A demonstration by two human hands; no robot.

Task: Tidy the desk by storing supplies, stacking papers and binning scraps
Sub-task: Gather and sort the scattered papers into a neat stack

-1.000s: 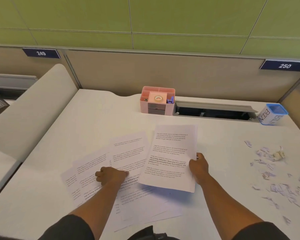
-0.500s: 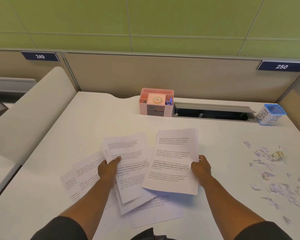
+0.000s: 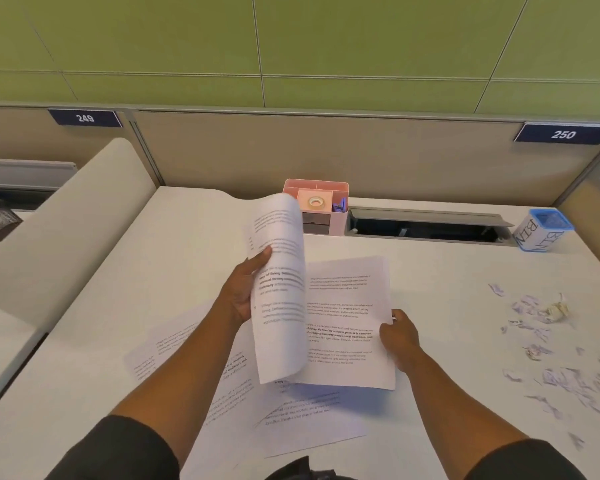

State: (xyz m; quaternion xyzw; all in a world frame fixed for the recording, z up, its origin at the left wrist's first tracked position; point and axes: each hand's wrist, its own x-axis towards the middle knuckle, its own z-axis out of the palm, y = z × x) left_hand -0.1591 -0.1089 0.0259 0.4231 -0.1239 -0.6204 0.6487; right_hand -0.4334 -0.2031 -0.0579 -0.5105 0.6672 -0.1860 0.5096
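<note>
My left hand [image 3: 245,289] grips a printed sheet [image 3: 279,289] by its left edge and holds it up off the desk, curling and nearly upright. My right hand [image 3: 397,332] holds the right edge of a small stack of printed papers [image 3: 347,320], which hangs just above the desk. More printed sheets [image 3: 291,417] lie scattered flat on the white desk [image 3: 174,258] under and around my arms. Torn paper scraps [image 3: 551,358] and a crumpled ball [image 3: 557,310] are strewn at the right. A blue-rimmed cup labelled BIN [image 3: 542,230] stands at the back right.
A pink desk organiser [image 3: 321,207] with a tape roll and a blue item stands at the back centre. Beside it is an open cable slot [image 3: 426,226]. A beige partition [image 3: 326,154] closes off the back. A white divider panel [image 3: 56,230] borders the left side.
My left hand has lifted a sheet off the scattered pile and swung it up and rightward over the stack. My right hand keeps its hold on the stack's edge.
</note>
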